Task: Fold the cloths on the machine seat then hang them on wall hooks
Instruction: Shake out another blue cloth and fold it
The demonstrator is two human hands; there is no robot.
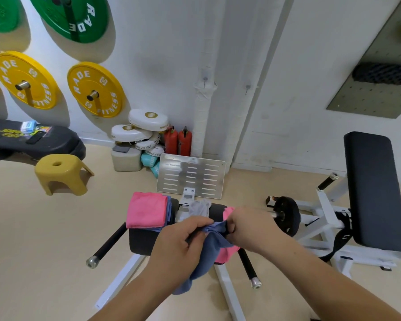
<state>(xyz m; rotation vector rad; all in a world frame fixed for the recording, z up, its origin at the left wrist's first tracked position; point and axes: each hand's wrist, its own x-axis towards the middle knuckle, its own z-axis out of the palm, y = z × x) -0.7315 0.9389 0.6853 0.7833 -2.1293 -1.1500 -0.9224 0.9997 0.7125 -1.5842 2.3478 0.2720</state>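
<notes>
Both hands grip a blue cloth [208, 253] bunched up over the black machine seat [144, 239]. My left hand [183, 237] pinches its upper edge and my right hand [243, 224] holds the same edge close beside it, while the rest hangs down. A folded pink cloth [146, 209] lies on the seat's left end on top of another blue one. A grey cloth [199, 208] lies crumpled at the seat's far side, and a loose pink cloth [226, 253] sits under my right hand. Two small wall hooks [205, 79] [247, 88] are on the white wall ahead.
A metal footplate [191, 176] stands beyond the seat. A black padded bench [375, 191] and a weight plate [286, 215] are at right. A yellow stool [61, 172], fire extinguishers [177, 140] and white pads [139, 130] stand left by the wall, and black handle bars [109, 244] jut out below.
</notes>
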